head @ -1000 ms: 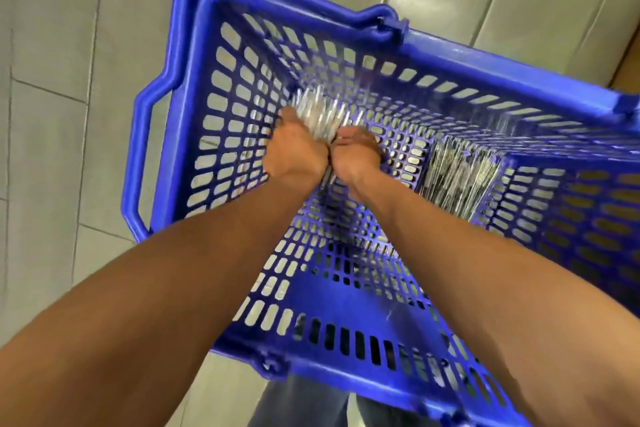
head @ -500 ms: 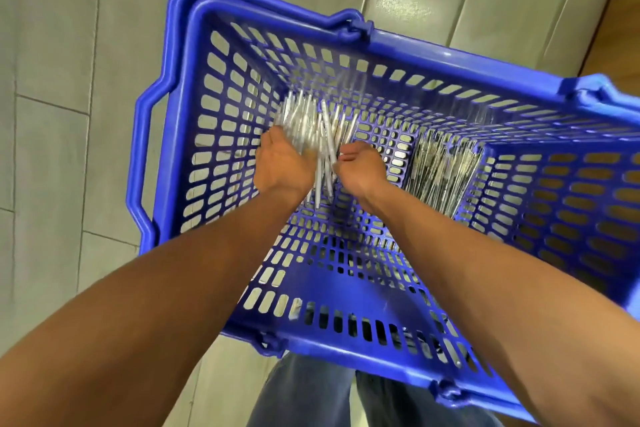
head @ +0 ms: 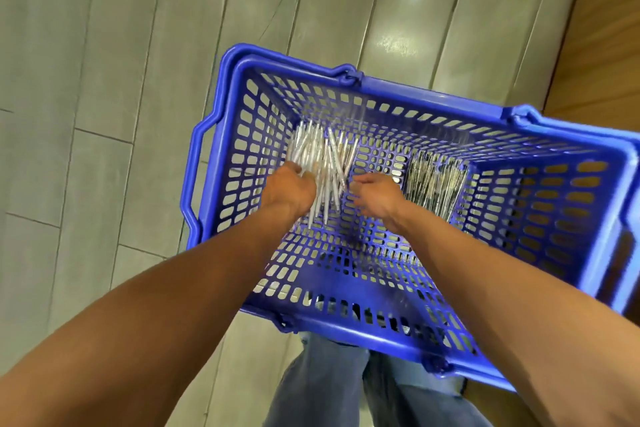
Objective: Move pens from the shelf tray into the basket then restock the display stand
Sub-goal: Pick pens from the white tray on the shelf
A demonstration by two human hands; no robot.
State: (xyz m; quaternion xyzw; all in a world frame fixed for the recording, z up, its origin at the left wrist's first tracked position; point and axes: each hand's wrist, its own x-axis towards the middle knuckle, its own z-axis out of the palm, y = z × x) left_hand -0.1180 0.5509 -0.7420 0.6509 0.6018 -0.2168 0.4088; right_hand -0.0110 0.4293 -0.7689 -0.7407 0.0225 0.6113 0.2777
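Both hands reach down into the blue basket [head: 398,90]. A loose bundle of white pens [head: 323,163] lies at its far left corner, fanned out. The left hand [head: 289,189] and right hand [head: 375,196] flank that bundle with fingers loosely spread, gripping nothing. Darker pens [head: 434,184] (a second batch) lie right of the bundle.
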